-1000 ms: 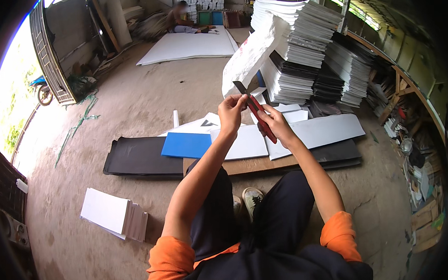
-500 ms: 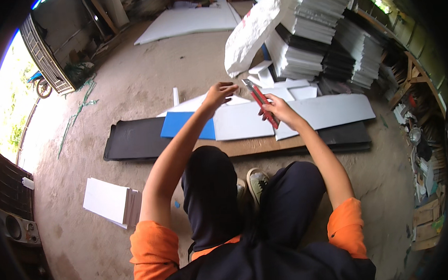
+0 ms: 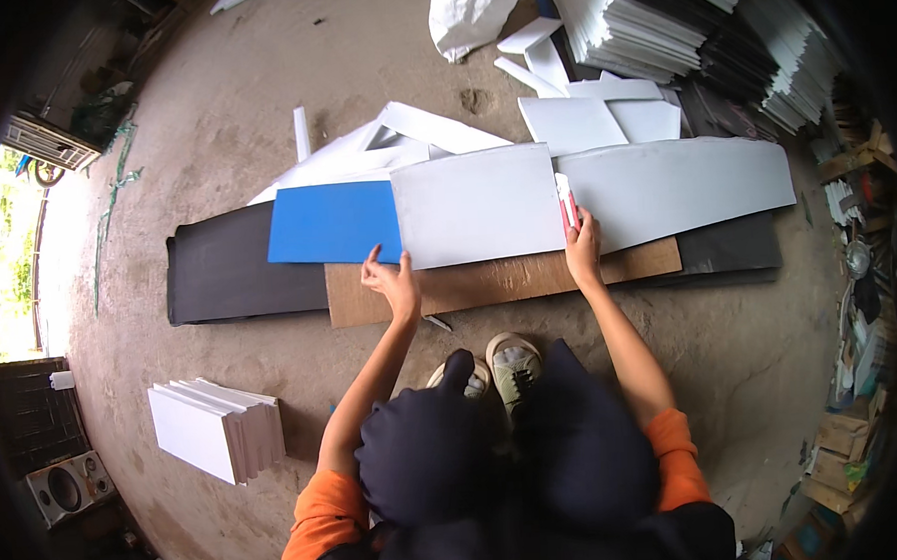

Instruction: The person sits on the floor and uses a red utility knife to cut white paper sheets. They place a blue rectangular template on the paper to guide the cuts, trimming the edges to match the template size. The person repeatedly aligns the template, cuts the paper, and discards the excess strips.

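My right hand (image 3: 583, 246) is closed around a red box cutter (image 3: 567, 207), its tip pointing away from me by the right edge of a white foam sheet (image 3: 480, 207). At the near right corner of a blue sheet (image 3: 334, 223), my left hand (image 3: 394, 284) has its thumb and forefinger spread, the fingertips touching the near edge. The white sheet lies beside the blue one, and a longer white piece (image 3: 685, 185) with a curved end lies to its right. Beneath them are a brown cardboard strip (image 3: 509, 287) and black sheets (image 3: 223, 265).
White offcuts (image 3: 442, 130) lie beyond the sheets. A stack of white rectangles (image 3: 200, 431) rests on the floor at the left. Tall piles of foam sheets (image 3: 638, 31) and a white sack (image 3: 472, 19) stand far right. A speaker (image 3: 69, 487) is at the left edge.
Both hands have come down toward me from above the sheets: the left to the blue sheet's near edge, the right, still with the box cutter, to the white sheet's right edge. The view has tilted down.
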A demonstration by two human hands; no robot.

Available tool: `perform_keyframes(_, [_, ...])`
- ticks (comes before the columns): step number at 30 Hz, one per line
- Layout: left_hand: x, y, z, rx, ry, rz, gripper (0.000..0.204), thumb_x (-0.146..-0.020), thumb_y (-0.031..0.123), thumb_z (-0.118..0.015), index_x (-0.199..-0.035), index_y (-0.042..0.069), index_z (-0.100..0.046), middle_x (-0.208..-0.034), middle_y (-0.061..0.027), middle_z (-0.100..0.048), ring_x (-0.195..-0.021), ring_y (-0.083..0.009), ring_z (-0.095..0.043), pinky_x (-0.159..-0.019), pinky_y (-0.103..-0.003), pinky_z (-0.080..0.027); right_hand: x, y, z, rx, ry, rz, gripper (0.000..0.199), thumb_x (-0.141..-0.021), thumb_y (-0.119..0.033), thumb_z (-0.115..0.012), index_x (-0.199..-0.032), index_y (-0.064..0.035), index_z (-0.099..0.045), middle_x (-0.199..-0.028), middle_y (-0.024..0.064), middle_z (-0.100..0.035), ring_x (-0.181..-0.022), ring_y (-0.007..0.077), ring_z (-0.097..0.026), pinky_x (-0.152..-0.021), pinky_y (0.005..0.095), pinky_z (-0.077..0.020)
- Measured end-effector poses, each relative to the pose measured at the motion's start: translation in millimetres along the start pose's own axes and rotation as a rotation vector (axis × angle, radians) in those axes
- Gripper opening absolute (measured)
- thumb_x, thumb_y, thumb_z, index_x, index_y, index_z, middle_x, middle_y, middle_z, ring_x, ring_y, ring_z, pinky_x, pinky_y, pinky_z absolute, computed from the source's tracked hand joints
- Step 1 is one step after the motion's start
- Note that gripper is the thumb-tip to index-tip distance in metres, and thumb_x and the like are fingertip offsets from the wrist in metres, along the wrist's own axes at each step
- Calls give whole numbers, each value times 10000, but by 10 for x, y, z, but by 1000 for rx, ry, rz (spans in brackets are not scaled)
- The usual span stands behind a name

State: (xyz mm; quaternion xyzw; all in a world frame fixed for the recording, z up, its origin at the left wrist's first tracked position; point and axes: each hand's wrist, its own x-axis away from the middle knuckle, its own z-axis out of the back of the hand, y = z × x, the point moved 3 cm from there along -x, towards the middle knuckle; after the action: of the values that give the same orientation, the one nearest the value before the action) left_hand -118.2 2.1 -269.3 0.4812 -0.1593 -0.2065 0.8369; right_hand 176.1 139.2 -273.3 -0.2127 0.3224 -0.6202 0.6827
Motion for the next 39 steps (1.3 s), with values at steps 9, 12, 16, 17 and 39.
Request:
perform_keyframes(9, [-350, -185, -106, 537, 292, 615, 586, -720, 226, -643, -1199, 46, -357, -1020, -95, -415, -739, -148, -473, -619, -293, -408, 0, -886, -430, 241, -150, 378, 583, -750, -167, -606, -1259, -72, -340, -1201, 162, -281, -1107, 338, -292, -910, 515, -245])
perform_keyframes(12, [-555, -310, -75, 689, -41, 784, 452, -703, 261, -654, -1059, 51, -472, -893, -62, -461, -713, -144, -471, -611, -320, -397, 23, -1000, -649, 353, -149, 434, 602, -746, -244, -611, -1263, -91, -342, -1205, 160, -275, -1169, 341, -243, -939, 579, -187])
perform_keyframes(16, [-643, 37, -34, 576, 40, 916, 403, -686, 263, -658, -987, 42, -506, -941, -78, -446, -884, -199, -440, -788, -399, -362, 21, -1007, -680, 464, -126, 466, 571, -782, -268, -567, -1279, -119, -329, -1226, 146, -268, -1177, 330, -247, -931, 623, -184])
perform_keyframes(17, [-706, 24, 1, 495, 41, 934, 451, -684, 234, -655, -1044, 26, -480, -986, -93, -446, -933, -206, -433, -812, -378, -369, 31, -1053, -694, 479, -114, 477, 561, -791, -269, -554, -1283, -124, -326, -1227, 143, -269, -1180, 327, -249, -927, 625, -196])
perform_keyframes(39, [-1535, 492, 654, 601, 354, -117, 461, -875, 212, -493, -1189, -81, -324, -1138, -174, -463, -1043, -234, -455, -905, -310, -342, 161, -1041, -633, 506, -72, 513, 561, -807, -251, -529, -1298, -110, -297, -1235, 148, -280, -1188, 333, -253, -951, 598, -188])
